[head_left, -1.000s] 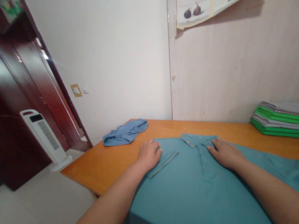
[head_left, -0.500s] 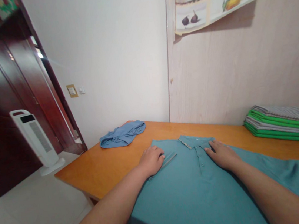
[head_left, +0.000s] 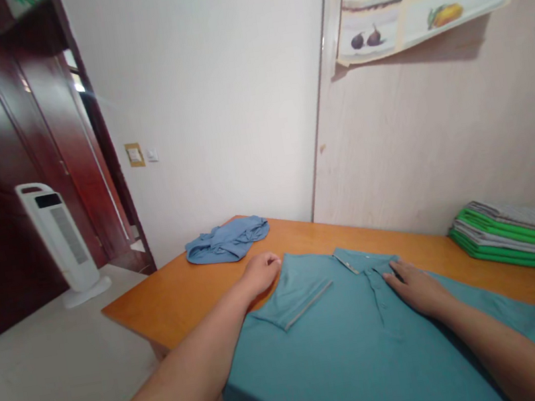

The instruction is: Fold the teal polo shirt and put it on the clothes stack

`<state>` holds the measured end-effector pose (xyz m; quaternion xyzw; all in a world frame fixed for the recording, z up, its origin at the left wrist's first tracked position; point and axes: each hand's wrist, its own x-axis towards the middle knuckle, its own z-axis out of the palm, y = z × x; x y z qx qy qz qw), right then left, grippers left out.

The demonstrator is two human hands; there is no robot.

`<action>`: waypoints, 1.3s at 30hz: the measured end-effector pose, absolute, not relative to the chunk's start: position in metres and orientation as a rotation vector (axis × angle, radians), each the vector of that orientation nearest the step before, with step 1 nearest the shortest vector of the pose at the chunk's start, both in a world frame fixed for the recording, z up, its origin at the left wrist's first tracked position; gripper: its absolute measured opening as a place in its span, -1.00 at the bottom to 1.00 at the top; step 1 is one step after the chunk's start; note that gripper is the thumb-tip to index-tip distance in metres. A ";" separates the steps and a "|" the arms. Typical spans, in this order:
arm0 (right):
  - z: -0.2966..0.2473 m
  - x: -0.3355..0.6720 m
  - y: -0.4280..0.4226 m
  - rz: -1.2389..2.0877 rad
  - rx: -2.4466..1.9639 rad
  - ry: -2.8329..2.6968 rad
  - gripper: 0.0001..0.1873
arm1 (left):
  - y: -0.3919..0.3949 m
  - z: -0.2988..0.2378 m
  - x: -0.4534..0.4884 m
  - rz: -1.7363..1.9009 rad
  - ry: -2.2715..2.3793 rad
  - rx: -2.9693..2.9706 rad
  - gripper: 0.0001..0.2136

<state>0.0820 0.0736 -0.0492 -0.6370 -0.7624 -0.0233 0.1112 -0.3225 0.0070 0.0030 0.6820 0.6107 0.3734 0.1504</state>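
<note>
A teal polo shirt (head_left: pixel 350 349) lies spread front side up, its lower part hanging over the near table edge. Its left sleeve (head_left: pixel 295 297) is folded inward over the body, with the grey-trimmed cuff slanting across the chest. At the outer fold by the left shoulder, my left hand (head_left: pixel 262 273) has its fingers curled against the fabric edge. My right hand (head_left: pixel 419 288) lies flat, fingers stretched out, on the shirt beside the collar (head_left: pixel 364 258) and button placket. On the right, the other side of the shirt stretches out under and past my forearm.
The wooden table (head_left: pixel 177 301) stands against the wall. A crumpled blue garment (head_left: pixel 228 240) is at its back left corner. A stack of folded green, grey and striped cloths (head_left: pixel 524 236) sits at the back right. A white tower heater (head_left: pixel 65 241) stands on the floor.
My left hand has moved off the folded sleeve, up and left to the shoulder fold, uncovering the cuff. My right hand stays beside the collar. The view has shifted slightly left.
</note>
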 end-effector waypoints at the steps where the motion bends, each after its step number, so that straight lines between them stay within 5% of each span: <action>1: -0.048 0.082 0.073 -0.070 -1.878 -2.242 -0.27 | 0.007 0.000 -0.321 1.057 1.737 1.958 -0.80; 16: -0.044 0.139 0.095 -0.038 -1.897 -2.192 -0.24 | 0.041 0.014 -0.297 0.895 1.492 1.877 -0.78; 24: 0.003 0.076 0.059 0.001 -1.591 -2.382 -0.49 | 0.034 0.013 -0.308 1.000 1.401 1.762 -0.74; 29: 0.011 0.018 0.043 0.040 -1.390 -2.617 -0.31 | 0.031 0.019 -0.309 0.989 1.350 1.702 -0.78; 39: 0.028 -0.011 0.062 0.168 -1.216 -2.710 -0.70 | 0.026 0.022 -0.303 0.949 1.220 1.686 -0.66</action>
